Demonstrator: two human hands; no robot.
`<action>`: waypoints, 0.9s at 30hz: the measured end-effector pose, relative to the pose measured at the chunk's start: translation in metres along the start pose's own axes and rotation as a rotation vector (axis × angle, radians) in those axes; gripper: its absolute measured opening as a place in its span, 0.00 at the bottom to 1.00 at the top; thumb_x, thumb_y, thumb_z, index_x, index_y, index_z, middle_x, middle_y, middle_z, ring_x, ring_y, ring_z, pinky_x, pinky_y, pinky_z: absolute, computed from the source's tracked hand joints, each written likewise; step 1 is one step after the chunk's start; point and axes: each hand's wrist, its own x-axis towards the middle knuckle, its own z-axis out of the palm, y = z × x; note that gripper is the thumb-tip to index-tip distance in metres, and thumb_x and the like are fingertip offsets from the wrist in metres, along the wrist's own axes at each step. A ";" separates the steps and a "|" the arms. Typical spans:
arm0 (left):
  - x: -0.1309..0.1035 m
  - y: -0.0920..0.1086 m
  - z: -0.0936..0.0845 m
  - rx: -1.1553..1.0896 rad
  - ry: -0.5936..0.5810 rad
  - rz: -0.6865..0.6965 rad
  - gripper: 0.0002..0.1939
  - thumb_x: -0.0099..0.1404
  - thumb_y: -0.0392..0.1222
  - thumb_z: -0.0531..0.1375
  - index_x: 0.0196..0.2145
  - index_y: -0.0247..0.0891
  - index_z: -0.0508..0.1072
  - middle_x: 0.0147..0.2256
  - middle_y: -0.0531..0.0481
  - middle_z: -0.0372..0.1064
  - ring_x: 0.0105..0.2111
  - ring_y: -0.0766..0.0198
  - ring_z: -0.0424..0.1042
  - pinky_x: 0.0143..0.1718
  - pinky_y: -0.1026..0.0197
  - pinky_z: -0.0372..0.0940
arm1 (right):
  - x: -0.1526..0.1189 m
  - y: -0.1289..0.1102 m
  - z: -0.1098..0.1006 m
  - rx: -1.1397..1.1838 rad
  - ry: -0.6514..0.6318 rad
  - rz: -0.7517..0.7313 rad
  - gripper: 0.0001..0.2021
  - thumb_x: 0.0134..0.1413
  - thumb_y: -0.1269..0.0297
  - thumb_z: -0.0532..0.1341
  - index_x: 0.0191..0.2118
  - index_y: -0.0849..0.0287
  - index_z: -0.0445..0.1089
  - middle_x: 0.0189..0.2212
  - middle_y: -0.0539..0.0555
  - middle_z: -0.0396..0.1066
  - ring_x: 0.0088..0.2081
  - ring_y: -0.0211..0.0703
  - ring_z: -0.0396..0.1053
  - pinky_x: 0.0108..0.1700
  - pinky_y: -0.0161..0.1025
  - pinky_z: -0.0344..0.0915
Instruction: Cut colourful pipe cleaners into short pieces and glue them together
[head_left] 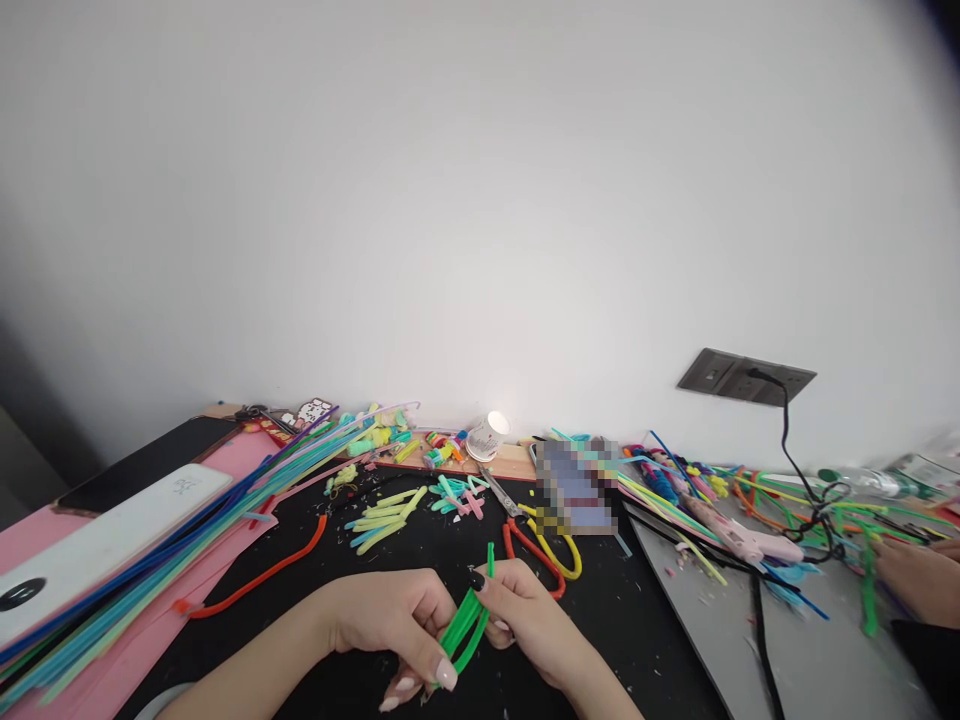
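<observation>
Green pipe cleaners [466,625] run in a small bundle between my two hands, low in the middle of the head view. My left hand [397,625] is closed on the bundle's lower end, thumb pressed over it. With thumb and fingers pinched, my right hand [529,615] grips the upper part, and one green end sticks up above it. Just beyond my right hand lie scissors [517,515] with red and yellow handles. Short yellow-green pipe cleaner pieces [386,520] and teal and pink pieces [457,495] rest on the black mat [360,560].
Long pipe cleaners [225,540] and a white device [112,550] lie at left, near an orange pipe cleaner [262,580]. A paper cup [488,435] and a blurred phone [574,490] stand toward the wall. At right are a pink glue gun [742,535], a cable [786,430] and another person's hand [919,580].
</observation>
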 end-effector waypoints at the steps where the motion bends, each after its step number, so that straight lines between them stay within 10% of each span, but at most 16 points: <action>1: 0.000 0.001 0.000 0.002 -0.004 -0.005 0.09 0.49 0.40 0.64 0.19 0.32 0.69 0.12 0.56 0.62 0.10 0.71 0.61 0.13 0.70 0.58 | 0.000 0.000 0.000 -0.003 -0.008 0.000 0.20 0.54 0.55 0.57 0.19 0.59 0.52 0.13 0.40 0.46 0.16 0.27 0.38 0.19 0.32 0.34; 13: -0.005 0.005 0.000 -0.024 0.051 0.036 0.10 0.49 0.41 0.65 0.20 0.33 0.69 0.12 0.58 0.61 0.11 0.71 0.62 0.14 0.69 0.58 | 0.002 0.003 0.002 -0.051 0.010 -0.028 0.20 0.52 0.51 0.57 0.20 0.59 0.54 0.12 0.40 0.46 0.15 0.27 0.39 0.18 0.32 0.35; 21: 0.007 0.000 -0.003 0.119 0.620 0.303 0.18 0.51 0.52 0.62 0.20 0.34 0.65 0.15 0.57 0.63 0.15 0.70 0.63 0.19 0.66 0.61 | 0.013 0.007 -0.008 -0.053 0.398 -0.228 0.24 0.47 0.44 0.57 0.19 0.57 0.49 0.12 0.38 0.41 0.14 0.26 0.37 0.17 0.31 0.34; 27: 0.008 0.001 -0.002 0.679 0.869 0.378 0.16 0.58 0.48 0.59 0.18 0.35 0.66 0.18 0.55 0.65 0.20 0.68 0.65 0.26 0.66 0.58 | 0.015 0.008 -0.009 -0.090 0.455 -0.229 0.24 0.48 0.44 0.56 0.19 0.56 0.48 0.12 0.39 0.41 0.14 0.26 0.37 0.17 0.31 0.34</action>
